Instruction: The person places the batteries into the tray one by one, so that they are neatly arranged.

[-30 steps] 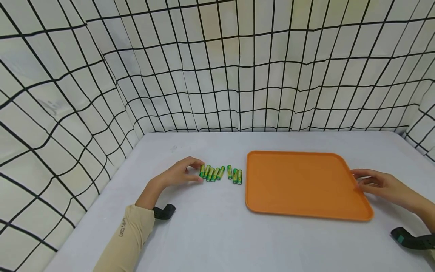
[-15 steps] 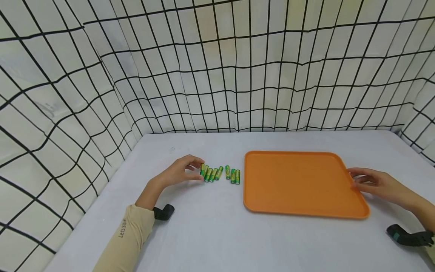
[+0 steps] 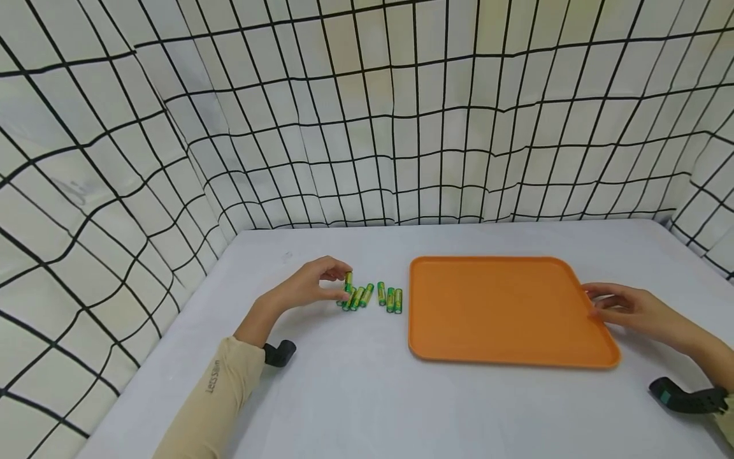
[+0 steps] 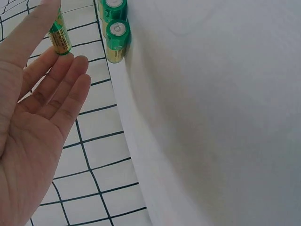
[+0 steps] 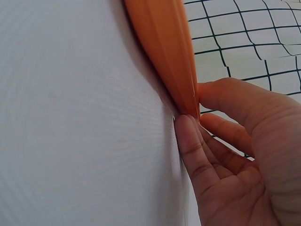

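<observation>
My left hand [image 3: 312,285] pinches a green-and-gold battery [image 3: 348,278] between thumb and fingertips, just over the left end of a small row. In the left wrist view the lower end of that battery [image 4: 60,40] shows below the thumb; its top is cut off by the frame. Several like batteries [image 3: 366,296] lie side by side on the white table, and three more [image 3: 390,299] form a separate group to their right. At the right edge of a flat orange tray [image 3: 504,312], my right hand [image 3: 633,310] grips the rim [image 5: 169,52] between thumb and fingers.
White cloth covers the table [image 3: 355,395]. A white wall with black netting [image 3: 367,127] stands along the back and left side. Black wrist straps [image 3: 280,354] sit on both arms. The tray's left edge lies close to the three grouped batteries.
The left hand has lifted the leftmost battery up from the row and moved slightly right with it. The right hand stays at the tray's edge; the whole view has shifted a little.
</observation>
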Available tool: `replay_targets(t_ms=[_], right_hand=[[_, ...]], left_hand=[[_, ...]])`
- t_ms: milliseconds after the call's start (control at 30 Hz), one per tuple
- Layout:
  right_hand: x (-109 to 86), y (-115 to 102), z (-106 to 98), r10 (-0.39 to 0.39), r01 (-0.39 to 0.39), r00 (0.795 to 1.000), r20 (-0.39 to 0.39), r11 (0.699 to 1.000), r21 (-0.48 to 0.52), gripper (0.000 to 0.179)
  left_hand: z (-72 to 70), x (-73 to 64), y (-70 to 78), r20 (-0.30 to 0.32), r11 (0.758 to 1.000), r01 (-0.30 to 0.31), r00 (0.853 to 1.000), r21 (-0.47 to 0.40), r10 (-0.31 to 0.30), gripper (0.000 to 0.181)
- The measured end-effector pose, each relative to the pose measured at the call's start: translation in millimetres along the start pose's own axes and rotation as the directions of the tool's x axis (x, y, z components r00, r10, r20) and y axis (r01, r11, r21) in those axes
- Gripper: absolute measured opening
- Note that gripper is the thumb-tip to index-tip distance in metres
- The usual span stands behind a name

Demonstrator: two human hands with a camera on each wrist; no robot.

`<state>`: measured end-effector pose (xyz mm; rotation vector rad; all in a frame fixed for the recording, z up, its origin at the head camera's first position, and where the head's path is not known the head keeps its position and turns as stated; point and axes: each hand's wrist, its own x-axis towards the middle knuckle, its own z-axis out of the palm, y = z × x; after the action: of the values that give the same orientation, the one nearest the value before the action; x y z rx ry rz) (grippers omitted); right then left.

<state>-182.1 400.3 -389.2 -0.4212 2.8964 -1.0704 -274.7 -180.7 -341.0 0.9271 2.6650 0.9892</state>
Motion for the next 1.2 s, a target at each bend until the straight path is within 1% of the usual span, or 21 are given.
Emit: replay_targets(t_ms=[133,233,333,433,567,667,800,900,1067,1200], right_hand=[[-2.2,-1,0,0.013,-0.013,1.0,-0.002,1.0,0.004,0.052],[-4.5,-1,-1,0.028,-0.028,1.0,-0.002,1.0,0.012,0.053],[-6.0,0,-2,0.015,-0.015,1.0,-0.003,1.0,0.017,0.052],[-6.1,1,-2,-0.013,0.014,1.0,-0.019,1.0,0.014,0.051],[-4.1,-1,-2,-0.024,0.024,0.999,-0.032,1.0,0.004,0.05],[-2.0,-3,-2,-0.025,0.025,0.999,-0.027,1.0,-0.002,0.05],[-1.0,-3,-1,-0.028,0.028,0.999,-0.025,1.0,-0.005,0.049],[-1.3,-2,-1,-0.015,0.015,1.0,-0.025,1.0,0.001,0.049],[-2.4,-1,0,0.0,0.0,1.0,-0.018,1.0,0.004,0.05],[-3.0,-1,-1,0.006,-0.006,1.0,-0.019,1.0,0.007,0.05]], left_hand=[[1.4,7.9,3.9,0.003,1.0,-0.014,1.0,-0.008,0.014,0.054],[2.4,13.8,7.9,0.006,0.999,-0.034,0.999,0.002,0.034,0.056],[2.6,19.0,13.4,0.011,0.999,-0.052,0.999,0.01,0.052,0.057],[2.0,23.6,18.1,0.018,0.998,-0.068,0.998,0.01,0.068,0.059],[1.3,28.9,23.3,0.023,0.998,-0.068,0.997,0.011,0.068,0.061],[2.3,33.0,26.9,0.023,0.997,-0.07,0.997,0.018,0.07,0.059],[4.9,39.9,32.2,0.03,0.992,-0.125,0.992,0.0,0.125,0.057],[6.3,46.5,38.5,0.038,0.988,-0.154,0.987,-0.013,0.155,0.057],[7.6,58.7,51.0,0.045,0.988,-0.151,0.987,-0.002,0.151,0.057],[8.7,67.5,59.6,0.048,0.988,-0.156,0.987,-0.009,0.156,0.056]])
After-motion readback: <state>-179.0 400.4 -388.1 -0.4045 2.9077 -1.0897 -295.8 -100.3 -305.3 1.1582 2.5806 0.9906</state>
